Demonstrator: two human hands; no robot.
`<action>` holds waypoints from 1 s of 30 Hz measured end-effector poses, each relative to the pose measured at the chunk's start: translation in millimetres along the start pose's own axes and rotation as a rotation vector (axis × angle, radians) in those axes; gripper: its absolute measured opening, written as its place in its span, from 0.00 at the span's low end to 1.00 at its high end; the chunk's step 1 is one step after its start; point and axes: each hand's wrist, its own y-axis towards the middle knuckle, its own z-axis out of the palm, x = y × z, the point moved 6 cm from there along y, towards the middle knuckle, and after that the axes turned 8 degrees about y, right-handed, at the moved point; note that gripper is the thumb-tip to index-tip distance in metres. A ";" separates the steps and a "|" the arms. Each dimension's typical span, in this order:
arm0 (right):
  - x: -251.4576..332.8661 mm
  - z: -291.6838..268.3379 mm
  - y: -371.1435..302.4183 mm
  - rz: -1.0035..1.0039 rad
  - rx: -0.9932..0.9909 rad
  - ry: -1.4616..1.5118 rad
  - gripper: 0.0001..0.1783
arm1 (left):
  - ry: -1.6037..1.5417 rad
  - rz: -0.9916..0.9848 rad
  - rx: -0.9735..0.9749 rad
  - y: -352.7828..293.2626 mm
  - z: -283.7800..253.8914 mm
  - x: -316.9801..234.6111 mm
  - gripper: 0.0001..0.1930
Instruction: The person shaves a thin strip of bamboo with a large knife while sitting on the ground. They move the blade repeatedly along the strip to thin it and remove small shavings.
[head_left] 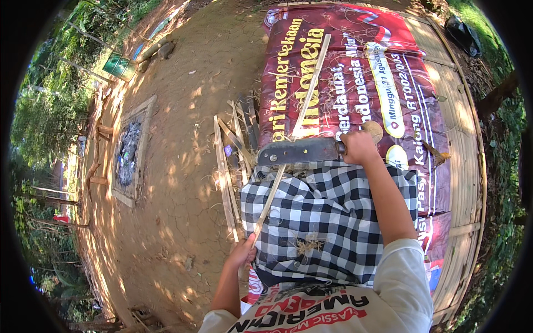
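A broad, dark-bladed machete (302, 153) lies crosswise over a long, thin bamboo strip (271, 202). My right hand (358, 148) is wrapped round its handle, which ends in a round wooden butt. My left hand (243, 252) grips the near end of the strip beside my left thigh. From there the strip slants away under the blade and over the red banner (344, 61). A black and white checkered cloth (327, 202) covers my lap, with a small tuft of shavings (307, 244) on it.
Several split bamboo pieces (223, 177) lean at the left edge of the bamboo platform (463, 166). Thin shavings are scattered over the banner. Leftward on the dirt ground (172, 222) is a framed pit (130, 150). A black plastic bag (462, 36) lies at the far right.
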 end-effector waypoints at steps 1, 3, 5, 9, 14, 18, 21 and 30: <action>3.2 1.1 -2.2 0.011 0.020 -0.015 0.14 | 0.011 -0.005 0.007 -1.4 0.4 -0.9 0.26; 8.5 -0.3 -7.0 0.014 0.013 -0.015 0.14 | -0.023 -0.009 0.037 6.6 -2.9 7.8 0.24; 16.3 1.2 -12.4 -0.025 -0.014 0.045 0.16 | -0.052 0.003 0.055 7.2 -1.5 8.5 0.25; 27.6 1.9 -18.4 -0.089 -0.030 0.048 0.17 | -0.016 -0.069 0.093 4.8 -1.6 8.3 0.27; 30.7 4.4 -17.3 -0.120 0.016 0.030 0.16 | 0.103 -0.161 0.066 -12.4 -5.6 -6.5 0.30; 46.4 6.9 -18.0 -0.204 0.074 0.055 0.15 | 0.274 0.072 -0.306 -16.9 -11.0 -3.4 0.33; 67.7 20.8 -18.3 -0.301 0.126 0.105 0.14 | 0.554 0.315 -0.617 -23.2 2.3 -20.3 0.35; 102.3 41.9 -20.4 -0.372 0.242 0.192 0.13 | 0.758 0.489 -0.788 -23.5 12.6 -27.8 0.34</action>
